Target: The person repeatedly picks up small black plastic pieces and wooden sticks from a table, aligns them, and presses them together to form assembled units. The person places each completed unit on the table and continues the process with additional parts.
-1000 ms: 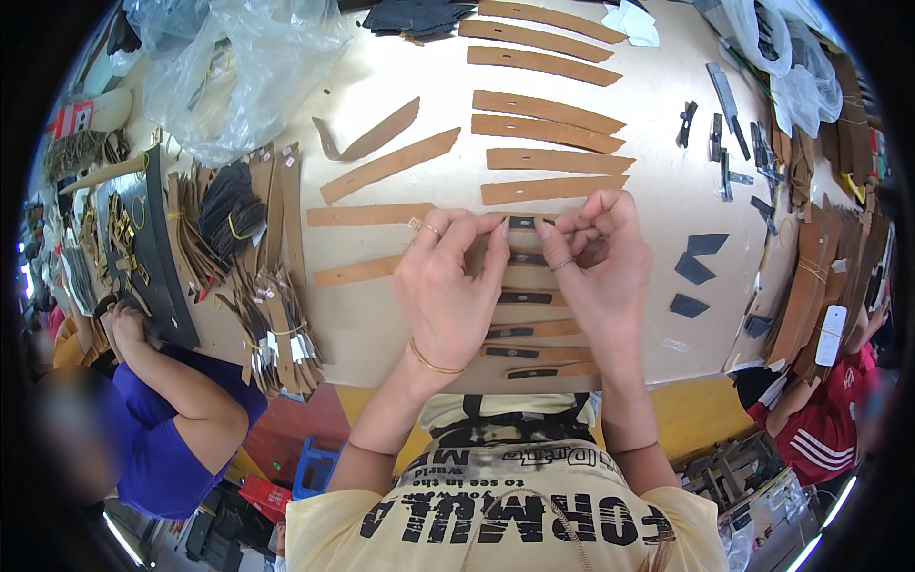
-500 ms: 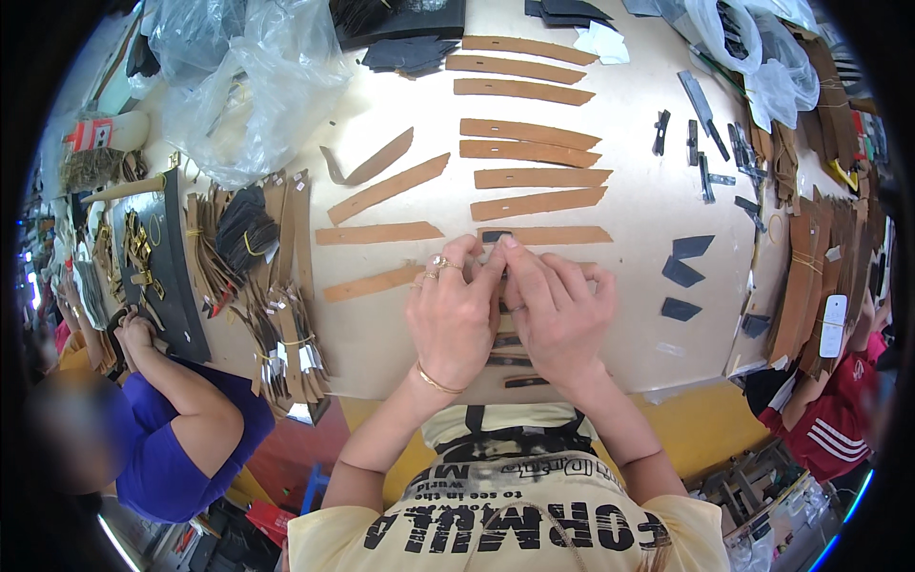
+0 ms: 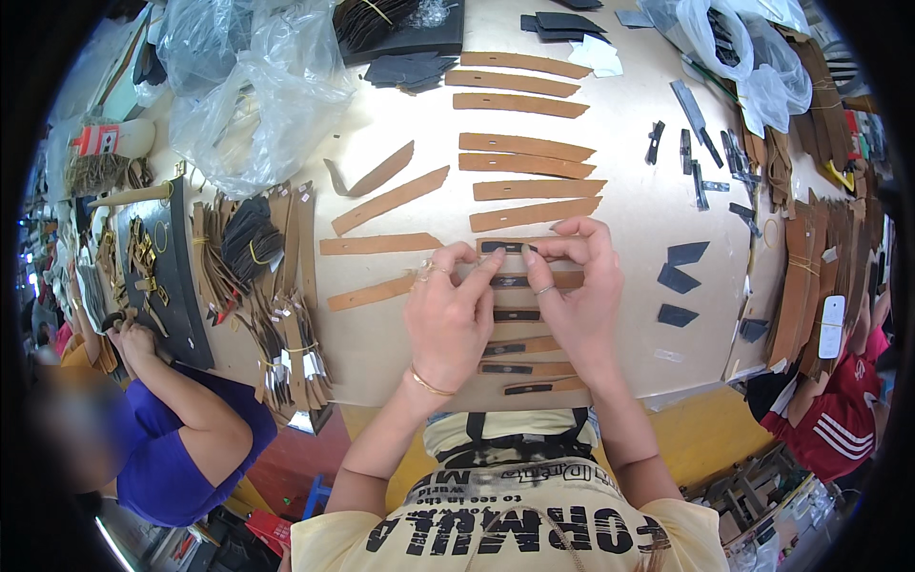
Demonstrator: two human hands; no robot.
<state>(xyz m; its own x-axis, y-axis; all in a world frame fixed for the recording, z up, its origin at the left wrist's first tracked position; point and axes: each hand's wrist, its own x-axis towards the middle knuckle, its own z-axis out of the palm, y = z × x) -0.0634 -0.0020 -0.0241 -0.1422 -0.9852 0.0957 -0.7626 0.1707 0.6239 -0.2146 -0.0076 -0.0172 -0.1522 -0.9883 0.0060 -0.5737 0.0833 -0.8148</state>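
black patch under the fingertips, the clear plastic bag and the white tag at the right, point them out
black patch (image 3: 502,248): head view, its middle, on the tan strip.
clear plastic bag (image 3: 250,91): head view, crumpled middle of the bag.
white tag (image 3: 831,326): head view, centre of the rounded tag.

On the desk (image 3: 629,286) both hands meet over a column of leather straps: the left hand (image 3: 448,319) and right hand (image 3: 577,296) touch the strap with a dark patch (image 3: 503,248) at the column's far end. More patched straps (image 3: 519,367) lie nearer the person, plain straps (image 3: 529,167) farther away. Loose dark patches (image 3: 679,278) lie to the right, bundled straps (image 3: 286,315) to the left, plastic bags (image 3: 243,86) at the far left.
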